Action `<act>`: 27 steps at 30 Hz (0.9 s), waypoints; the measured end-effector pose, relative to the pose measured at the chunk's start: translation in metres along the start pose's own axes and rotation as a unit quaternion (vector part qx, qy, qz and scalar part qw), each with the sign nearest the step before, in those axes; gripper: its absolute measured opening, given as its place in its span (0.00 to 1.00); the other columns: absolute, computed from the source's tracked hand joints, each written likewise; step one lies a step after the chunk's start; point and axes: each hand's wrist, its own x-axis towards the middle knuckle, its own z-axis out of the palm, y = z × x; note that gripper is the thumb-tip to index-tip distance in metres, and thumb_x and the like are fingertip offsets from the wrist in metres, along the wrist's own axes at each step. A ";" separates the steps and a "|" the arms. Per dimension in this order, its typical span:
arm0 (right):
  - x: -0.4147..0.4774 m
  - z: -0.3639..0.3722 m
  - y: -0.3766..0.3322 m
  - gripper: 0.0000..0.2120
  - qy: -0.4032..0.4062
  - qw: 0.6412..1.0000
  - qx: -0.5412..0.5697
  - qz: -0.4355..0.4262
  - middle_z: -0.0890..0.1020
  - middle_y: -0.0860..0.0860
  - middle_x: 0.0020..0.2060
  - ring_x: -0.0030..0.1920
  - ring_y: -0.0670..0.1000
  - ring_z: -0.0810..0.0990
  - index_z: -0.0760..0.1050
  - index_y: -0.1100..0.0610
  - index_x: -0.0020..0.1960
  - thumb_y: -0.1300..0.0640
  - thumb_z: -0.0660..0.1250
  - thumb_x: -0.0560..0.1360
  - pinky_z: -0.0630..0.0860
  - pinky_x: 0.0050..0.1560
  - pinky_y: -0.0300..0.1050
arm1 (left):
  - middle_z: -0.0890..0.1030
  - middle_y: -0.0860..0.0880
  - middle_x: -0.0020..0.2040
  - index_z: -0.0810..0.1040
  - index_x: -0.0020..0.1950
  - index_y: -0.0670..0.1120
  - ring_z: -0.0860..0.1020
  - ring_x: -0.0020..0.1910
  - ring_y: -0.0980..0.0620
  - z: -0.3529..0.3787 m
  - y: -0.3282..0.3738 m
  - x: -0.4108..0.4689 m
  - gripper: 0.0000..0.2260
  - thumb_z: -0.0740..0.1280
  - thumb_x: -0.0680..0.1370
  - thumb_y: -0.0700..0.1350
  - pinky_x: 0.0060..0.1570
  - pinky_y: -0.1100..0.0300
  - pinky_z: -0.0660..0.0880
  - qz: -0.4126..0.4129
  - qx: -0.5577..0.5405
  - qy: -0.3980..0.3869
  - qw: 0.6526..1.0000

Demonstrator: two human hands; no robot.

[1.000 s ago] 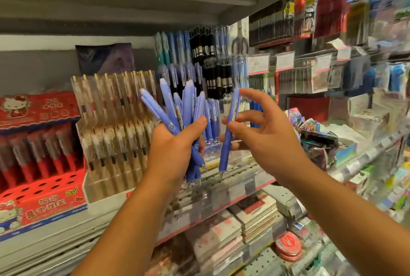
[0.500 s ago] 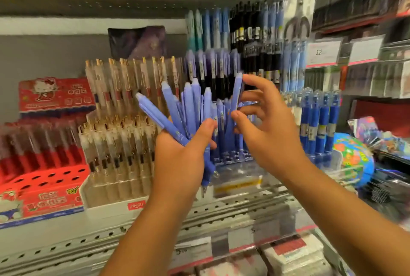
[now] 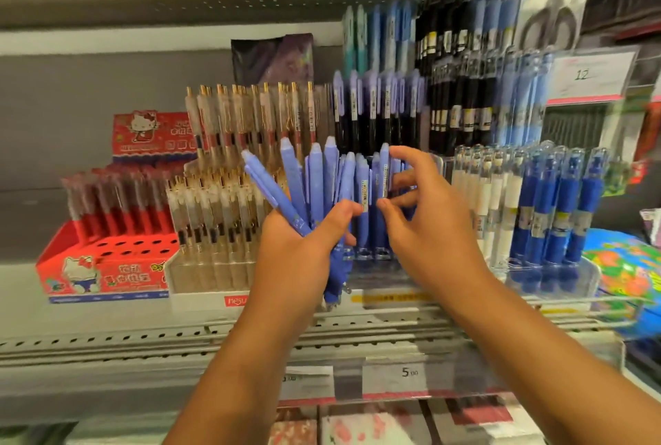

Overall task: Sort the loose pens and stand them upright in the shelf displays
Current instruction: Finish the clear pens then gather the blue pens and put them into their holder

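Observation:
My left hand (image 3: 298, 251) grips a fanned bunch of light-blue pens (image 3: 314, 183), tips down, in front of the shelf. Just to its right, my right hand (image 3: 432, 230) pinches a single light-blue pen (image 3: 383, 176) between index finger and thumb. That pen stands upright among matching pens in a clear shelf display (image 3: 368, 255). The lower ends of the standing pens are partly hidden behind my hands.
Left of the display stand clear gold-trimmed pens (image 3: 214, 226) and a red cartoon-cat pen box (image 3: 103, 265). Dark-blue pens (image 3: 558, 215) fill a clear stand on the right, black pens (image 3: 450, 104) the back row. A price strip (image 3: 407, 373) runs along the shelf edge.
My right hand has carried the single pen forward and down into the row of standing light-blue pens. The left hand keeps its bunch. The view has moved closer to the shelf.

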 end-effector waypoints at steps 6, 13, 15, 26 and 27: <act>-0.005 0.002 -0.003 0.26 -0.026 0.997 -0.080 0.002 0.75 0.45 0.40 0.34 0.45 0.77 0.60 0.42 0.67 0.59 0.69 0.77 0.77 0.35 0.51 | 0.83 0.50 0.32 0.85 0.45 0.53 0.82 0.33 0.51 -0.003 0.000 0.002 0.09 0.70 0.70 0.55 0.34 0.53 0.81 -0.015 0.004 -0.002 1.000; -0.006 -0.001 -0.006 0.26 -0.032 0.996 -0.076 0.022 0.76 0.45 0.40 0.35 0.42 0.78 0.60 0.44 0.67 0.58 0.69 0.76 0.76 0.34 0.40 | 0.79 0.52 0.27 0.82 0.52 0.44 0.72 0.21 0.54 -0.002 0.001 0.002 0.08 0.69 0.78 0.48 0.25 0.61 0.73 -0.019 0.027 -0.025 0.999; -0.006 -0.001 -0.007 0.26 -0.034 0.997 -0.071 0.026 0.75 0.45 0.40 0.36 0.44 0.79 0.60 0.46 0.67 0.59 0.69 0.76 0.79 0.37 0.45 | 0.80 0.52 0.28 0.82 0.51 0.45 0.74 0.23 0.56 -0.002 0.001 0.003 0.08 0.69 0.78 0.48 0.27 0.63 0.74 -0.018 0.028 -0.025 0.999; -0.008 0.001 -0.010 0.23 0.006 0.994 -0.105 0.019 0.76 0.47 0.32 0.34 0.43 0.76 0.63 0.51 0.67 0.55 0.68 0.76 0.75 0.34 0.43 | 0.81 0.55 0.30 0.83 0.49 0.47 0.77 0.28 0.58 -0.001 0.001 0.002 0.06 0.68 0.79 0.47 0.31 0.65 0.76 0.009 0.040 -0.030 0.999; -0.009 0.001 -0.011 0.20 0.020 0.994 -0.105 0.015 0.75 0.47 0.32 0.33 0.44 0.75 0.64 0.51 0.66 0.54 0.68 0.77 0.75 0.34 0.44 | 0.81 0.55 0.30 0.83 0.49 0.47 0.77 0.28 0.58 -0.001 0.001 0.002 0.06 0.68 0.79 0.47 0.31 0.65 0.76 0.010 0.037 -0.030 0.999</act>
